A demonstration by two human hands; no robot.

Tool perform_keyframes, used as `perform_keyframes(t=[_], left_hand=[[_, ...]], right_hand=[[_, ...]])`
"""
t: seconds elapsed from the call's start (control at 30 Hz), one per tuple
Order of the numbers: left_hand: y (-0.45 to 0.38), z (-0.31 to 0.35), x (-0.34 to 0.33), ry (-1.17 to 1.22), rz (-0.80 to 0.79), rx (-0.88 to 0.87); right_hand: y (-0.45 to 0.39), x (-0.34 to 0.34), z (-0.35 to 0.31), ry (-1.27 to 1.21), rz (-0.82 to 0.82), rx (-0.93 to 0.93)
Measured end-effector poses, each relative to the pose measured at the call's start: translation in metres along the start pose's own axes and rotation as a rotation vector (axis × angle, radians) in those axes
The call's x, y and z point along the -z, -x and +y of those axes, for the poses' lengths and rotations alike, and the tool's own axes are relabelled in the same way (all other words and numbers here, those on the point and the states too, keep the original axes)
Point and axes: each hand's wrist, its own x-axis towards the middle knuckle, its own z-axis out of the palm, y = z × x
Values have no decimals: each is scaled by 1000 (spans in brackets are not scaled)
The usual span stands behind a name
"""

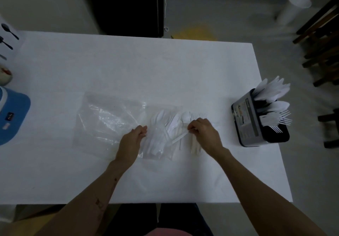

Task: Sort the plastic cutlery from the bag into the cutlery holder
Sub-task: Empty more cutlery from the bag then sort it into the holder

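Note:
A clear plastic bag lies flat on the middle of the white table. White plastic cutlery spills from its right end in a loose pile. My left hand pinches the bag's open edge beside the pile. My right hand is closed on a thin white cutlery handle at the pile's right side, next to several forks. The black and grey cutlery holder stands at the table's right edge, with knives, spoons and forks upright in separate compartments.
A blue device sits at the table's left edge, with a bowl behind it. Black spoons lie at the far left. A white cup and dark wooden chairs stand on the floor to the right.

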Motion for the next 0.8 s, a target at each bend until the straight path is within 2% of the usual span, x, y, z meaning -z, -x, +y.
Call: perform_keyframes(t=[0.13,0.23,0.33,0.4,0.6,0.8], left_hand=[[0,-2,-1,-17,-19,32],[-1,-5,-2,-34,-50,65],[0,-8,0,-57,-82,110],[0,-9,1,-49,-94,150],[-1,-15,-3,6,-94,201],[3,-17,-4,51,-106,205]], right_hand=[[-3,1,14,112,67,29],[-8,-4,-2,234,89,293],[-11,-16,-22,328,-27,623],[-14,-25,-32,325,-103,717],[-25,-37,-37,487,-111,737],[-27,-42,-34,628,7,790]])
